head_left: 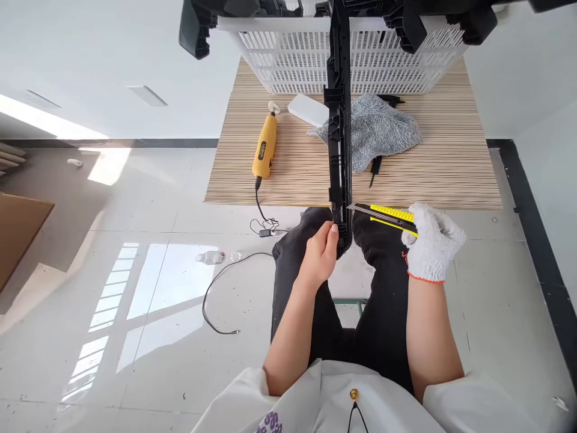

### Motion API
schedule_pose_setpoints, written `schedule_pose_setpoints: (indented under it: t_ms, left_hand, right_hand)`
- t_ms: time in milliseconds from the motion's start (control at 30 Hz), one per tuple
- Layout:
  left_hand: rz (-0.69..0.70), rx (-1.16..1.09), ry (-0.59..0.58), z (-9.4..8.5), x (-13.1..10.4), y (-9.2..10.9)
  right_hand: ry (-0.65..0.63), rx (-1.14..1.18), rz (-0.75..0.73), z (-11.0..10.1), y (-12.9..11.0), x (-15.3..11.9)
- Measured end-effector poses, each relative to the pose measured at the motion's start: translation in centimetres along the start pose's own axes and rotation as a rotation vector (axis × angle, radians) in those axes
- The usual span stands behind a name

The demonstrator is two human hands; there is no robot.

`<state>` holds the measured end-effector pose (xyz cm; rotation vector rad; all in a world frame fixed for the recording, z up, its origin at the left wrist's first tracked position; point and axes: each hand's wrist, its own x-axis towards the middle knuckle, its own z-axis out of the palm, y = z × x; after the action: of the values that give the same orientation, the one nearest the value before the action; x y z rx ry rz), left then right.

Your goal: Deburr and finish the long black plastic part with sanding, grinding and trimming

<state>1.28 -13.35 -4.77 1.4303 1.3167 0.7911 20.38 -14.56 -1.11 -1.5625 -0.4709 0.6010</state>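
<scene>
A long black molded plastic part (pixel 339 132) stretches from above my knees across the table toward the basket. My bare left hand (pixel 321 252) grips its near end, with the thumb on top and the other fingers partly hidden. My right hand (pixel 430 237), in a white knit glove with an orange cuff, is closed around a yellow utility knife (pixel 391 216). The knife's blade is out and points left. Its tip is at the right edge of the plastic part, though I cannot tell whether it touches.
On the wood-striped table (pixel 297 180) lie a yellow rotary tool (pixel 265 144), a white box (pixel 309 110) and a grey cloth (pixel 383 129). Behind them stands a white basket (pixel 293 60) with black parts over its rim. A bottle (pixel 211 257) and a black cable (pixel 206 294) lie on the floor.
</scene>
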Motion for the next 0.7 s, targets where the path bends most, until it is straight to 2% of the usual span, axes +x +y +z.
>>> schedule_pose_setpoints:
  t_ms: [100,233,300,433,533,600,700]
  left_hand:
    - [0.002,-0.017,-0.001,0.0,0.0,0.1]
    - [0.0,-0.022,-0.001,0.0,0.1,0.2]
    - [-0.006,-0.041,-0.004,0.0,0.1,0.2]
    - [-0.03,-0.095,0.013,0.1,0.2,0.0]
    - [-0.059,-0.123,0.025,0.0,0.3,0.1]
    - [-0.125,-0.176,-0.053,-0.2,0.5,0.2]
    - [-0.247,-0.266,-0.263,-0.5,0.9,0.3]
  right_hand:
    - [-0.074,-0.022,-0.005,0.0,0.2,0.1]
    - [0.042,0.025,-0.056,0.1,0.3,0.2]
    - [0.062,0.055,-0.067,0.1,0.4,0.3]
    - [-0.051,0.055,-0.07,0.0,0.6,0.6]
    - [-0.077,0.061,-0.098,-0.1,1.0,0.8]
    - [-0.098,0.074,-0.11,-0.1,1.3,0.8]
    - [-0.172,0.119,-0.09,-0.2,1.5,0.9]
